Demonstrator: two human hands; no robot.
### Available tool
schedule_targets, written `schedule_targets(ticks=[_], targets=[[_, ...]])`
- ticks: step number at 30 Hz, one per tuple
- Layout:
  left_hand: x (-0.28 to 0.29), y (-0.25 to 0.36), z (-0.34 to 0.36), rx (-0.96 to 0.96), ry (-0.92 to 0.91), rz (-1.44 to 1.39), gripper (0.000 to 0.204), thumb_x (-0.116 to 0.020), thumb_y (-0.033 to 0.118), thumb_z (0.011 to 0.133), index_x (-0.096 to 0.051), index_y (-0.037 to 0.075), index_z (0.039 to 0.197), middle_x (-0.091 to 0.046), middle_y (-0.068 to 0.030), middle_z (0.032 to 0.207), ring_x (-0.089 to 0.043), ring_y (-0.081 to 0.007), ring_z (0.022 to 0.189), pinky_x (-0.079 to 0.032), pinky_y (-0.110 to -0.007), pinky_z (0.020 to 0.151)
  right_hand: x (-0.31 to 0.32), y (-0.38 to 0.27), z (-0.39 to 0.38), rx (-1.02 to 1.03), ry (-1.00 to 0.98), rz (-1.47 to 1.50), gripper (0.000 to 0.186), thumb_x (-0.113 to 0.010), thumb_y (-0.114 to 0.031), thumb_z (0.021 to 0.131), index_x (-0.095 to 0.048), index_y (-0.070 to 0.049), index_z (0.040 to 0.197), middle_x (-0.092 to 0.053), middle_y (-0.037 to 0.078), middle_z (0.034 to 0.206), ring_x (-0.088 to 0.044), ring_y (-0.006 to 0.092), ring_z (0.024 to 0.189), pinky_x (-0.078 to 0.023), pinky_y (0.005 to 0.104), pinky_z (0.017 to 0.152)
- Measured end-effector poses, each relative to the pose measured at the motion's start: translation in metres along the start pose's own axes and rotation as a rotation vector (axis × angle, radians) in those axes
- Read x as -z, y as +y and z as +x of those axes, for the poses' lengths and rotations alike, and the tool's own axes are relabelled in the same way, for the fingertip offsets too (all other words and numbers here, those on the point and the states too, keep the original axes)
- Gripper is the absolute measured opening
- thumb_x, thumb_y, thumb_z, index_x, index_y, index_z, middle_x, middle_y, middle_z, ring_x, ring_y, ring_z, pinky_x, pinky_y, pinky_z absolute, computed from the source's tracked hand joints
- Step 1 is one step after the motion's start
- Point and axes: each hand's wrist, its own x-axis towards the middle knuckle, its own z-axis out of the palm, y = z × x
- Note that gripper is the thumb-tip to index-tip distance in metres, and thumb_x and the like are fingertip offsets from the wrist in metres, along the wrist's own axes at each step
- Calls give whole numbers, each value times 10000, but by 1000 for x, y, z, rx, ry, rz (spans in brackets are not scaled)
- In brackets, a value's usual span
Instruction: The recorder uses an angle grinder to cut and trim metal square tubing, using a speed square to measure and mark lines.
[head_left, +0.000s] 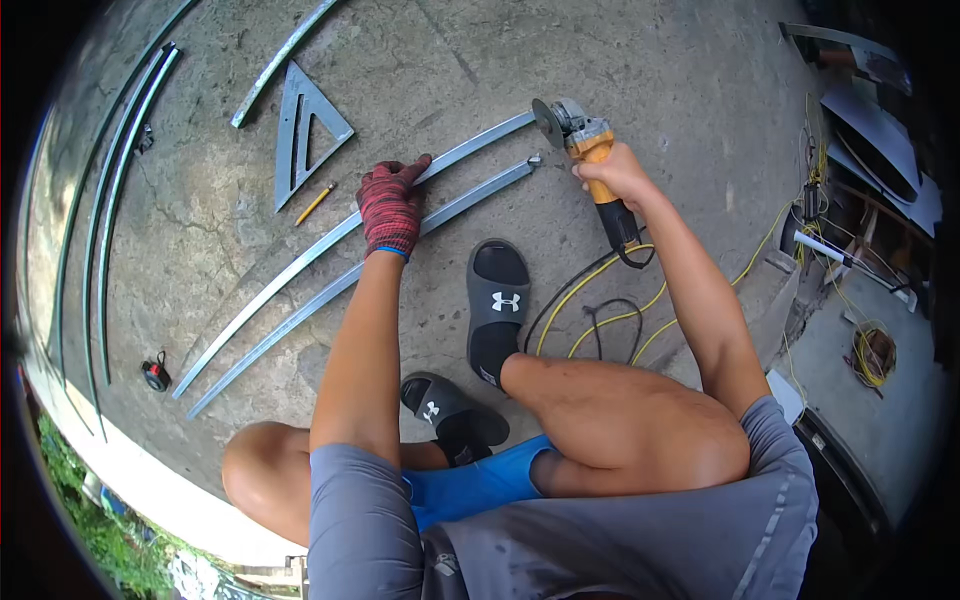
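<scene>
Left hand (390, 210), in a red-and-black knit glove, curls palm-down over the upper metal bar (290, 272), its fingers closed around it; the lower metal bar (280, 328) runs roughly parallel, passing beneath the heel of the glove. The bare right hand (622, 172) is wrapped firmly around the body of a yellow angle grinder (592, 143), whose cutting disc (546, 124) stands at the far right end of the upper bar; whether the two touch is hard to tell. Both bars lie across a stained concrete floor (700, 60), in front of the person's grey sandals (498, 275). Beyond the glove are a yellow pencil (315, 204) and a triangular speed square (286, 140). A tape measure (155, 374) sits near the bars' left ends. Yellow cord (575, 291) loops below the grinder.
</scene>
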Motion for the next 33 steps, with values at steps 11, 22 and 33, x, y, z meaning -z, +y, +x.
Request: schedule_targets(ticks=[11, 22, 33], targets=[[6, -3, -2, 27, -26, 26, 543, -734, 92, 809, -644, 364, 1270, -623, -66, 1200, -565, -278, 1131, -444, -382, 1015, -11, -9, -4, -28, 3, -11, 267, -776, -119, 741, -656, 44, 915, -671, 102, 765, -654, 187, 639, -517, 331, 558], [2, 4, 0, 13, 1, -1, 527, -747, 113, 802, -654, 358, 1259, -623, -86, 1200, -568, -298, 1125, -456, -395, 1006, -1, -5, -3, -20, -17, -6, 257, -774, -117, 740, -646, 2, 929, -666, 58, 793, -642, 147, 660, -515, 297, 594], [-1, 2, -1, -10, 24, 11, 523, -735, 105, 813, -648, 362, 1260, -630, -63, 1172, -572, -282, 1106, -456, -396, 991, -1, -7, 4, -26, 9, -13, 255, -781, -111, 735, -661, 25, 913, -678, 95, 793, -656, 187, 655, -523, 335, 580]])
